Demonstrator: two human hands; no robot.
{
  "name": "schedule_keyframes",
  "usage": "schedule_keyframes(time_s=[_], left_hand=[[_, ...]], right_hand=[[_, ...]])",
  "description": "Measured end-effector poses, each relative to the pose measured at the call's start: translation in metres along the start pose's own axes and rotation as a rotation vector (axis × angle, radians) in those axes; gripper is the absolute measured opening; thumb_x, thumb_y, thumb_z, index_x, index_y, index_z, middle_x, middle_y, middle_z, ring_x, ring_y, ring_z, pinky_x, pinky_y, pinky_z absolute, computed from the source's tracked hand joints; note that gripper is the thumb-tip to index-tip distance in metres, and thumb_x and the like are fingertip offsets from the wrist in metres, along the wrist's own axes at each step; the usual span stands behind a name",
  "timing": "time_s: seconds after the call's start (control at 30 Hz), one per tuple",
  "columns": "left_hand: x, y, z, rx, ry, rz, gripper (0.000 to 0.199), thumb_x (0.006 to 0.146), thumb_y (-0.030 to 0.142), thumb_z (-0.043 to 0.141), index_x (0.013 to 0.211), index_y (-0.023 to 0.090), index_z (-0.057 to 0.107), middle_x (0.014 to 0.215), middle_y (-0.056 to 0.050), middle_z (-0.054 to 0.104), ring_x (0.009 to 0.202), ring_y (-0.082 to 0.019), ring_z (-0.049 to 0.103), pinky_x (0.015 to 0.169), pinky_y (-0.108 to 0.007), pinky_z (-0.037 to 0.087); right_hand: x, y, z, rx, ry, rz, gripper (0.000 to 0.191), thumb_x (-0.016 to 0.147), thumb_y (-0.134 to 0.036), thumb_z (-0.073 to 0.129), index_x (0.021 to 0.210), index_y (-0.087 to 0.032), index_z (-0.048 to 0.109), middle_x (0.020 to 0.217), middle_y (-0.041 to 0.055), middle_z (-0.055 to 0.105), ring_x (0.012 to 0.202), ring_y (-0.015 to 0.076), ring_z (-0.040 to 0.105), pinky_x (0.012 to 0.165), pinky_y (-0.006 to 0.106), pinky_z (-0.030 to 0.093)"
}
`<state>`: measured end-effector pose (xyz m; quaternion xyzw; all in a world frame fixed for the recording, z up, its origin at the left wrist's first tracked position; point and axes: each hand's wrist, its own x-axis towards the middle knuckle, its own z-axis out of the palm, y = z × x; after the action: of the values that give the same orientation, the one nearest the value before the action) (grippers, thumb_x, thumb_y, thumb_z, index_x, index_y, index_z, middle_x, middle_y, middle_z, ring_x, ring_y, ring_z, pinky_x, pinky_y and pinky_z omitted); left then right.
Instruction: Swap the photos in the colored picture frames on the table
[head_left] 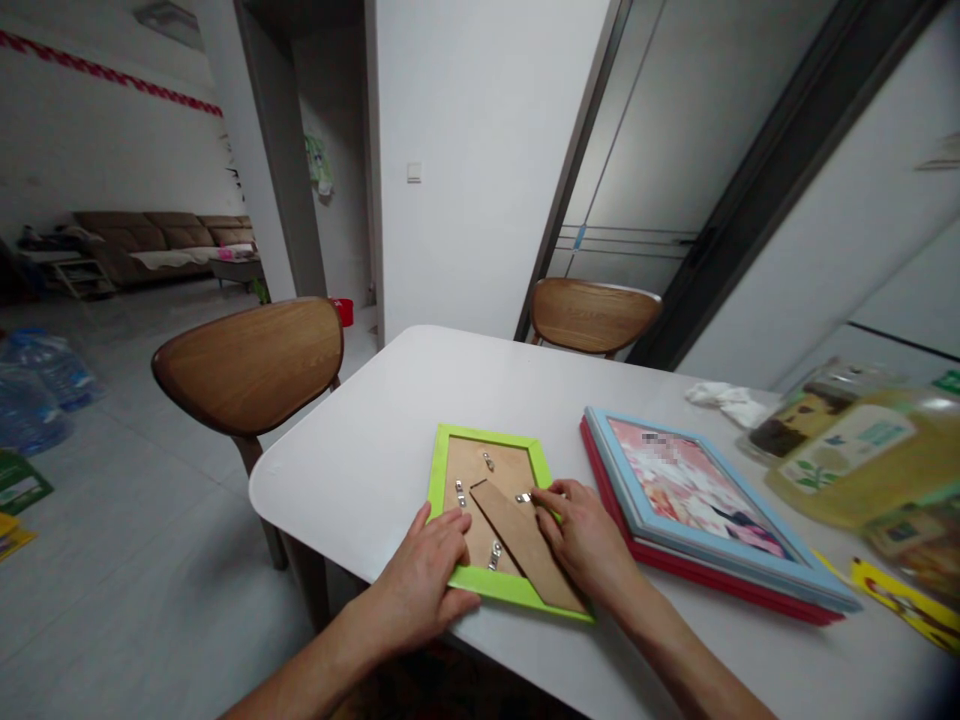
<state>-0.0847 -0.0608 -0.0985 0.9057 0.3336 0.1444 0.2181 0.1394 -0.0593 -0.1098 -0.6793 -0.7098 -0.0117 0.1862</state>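
my left hand (420,580) on the lime-green picture frame (480,584), fingers together on its wooden backing (469,490), my right hand (581,535) beside the easel strut (525,545), fingers together, frame face down on the white worktop (352,470), near a blue frame (697,500) atop a red frame (720,578)

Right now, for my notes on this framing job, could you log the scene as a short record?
Left hand: resting on the lower edge of the green picture frame
Right hand: on the cardboard stand at the frame's right side
Frame position: face down on the white table, brown backing up
Backing fittings: metal clips
Nearby: blue picture frame stacked on a red picture frame
Farther right: packaged goods, white cloth
Beyond table: wooden chair
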Motion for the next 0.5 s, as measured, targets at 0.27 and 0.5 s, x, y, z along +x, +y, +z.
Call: schedule_keyframes(time_s=[0.27,0.5], left_hand=[[0.0,-0.002,0.002,-0.034,0.018,-0.009,0.025,0.066,0.025,0.062,0.085,0.017,0.049,0.128,-0.012,0.039,0.122,-0.019,0.028,0.104,-0.04,0.008],[-0.001,-0.006,0.005,-0.073,0.033,0.016,0.026,0.066,0.027,0.062,0.086,0.018,0.048,0.126,-0.01,0.041,0.121,-0.019,0.029,0.103,-0.04,0.007]], right_hand=[[0.001,0.0,0.004,0.057,-0.014,0.028,0.031,0.078,-0.022,0.035,0.086,-0.014,0.064,0.091,0.0097,0.051,0.082,0.0163,0.051,0.077,0.027,0.039],[-0.004,-0.009,-0.003,-0.02,0.022,-0.026,0.031,0.079,-0.025,0.036,0.093,-0.015,0.063,0.099,0.0113,0.054,0.093,0.0204,0.048,0.081,0.032,0.037]])
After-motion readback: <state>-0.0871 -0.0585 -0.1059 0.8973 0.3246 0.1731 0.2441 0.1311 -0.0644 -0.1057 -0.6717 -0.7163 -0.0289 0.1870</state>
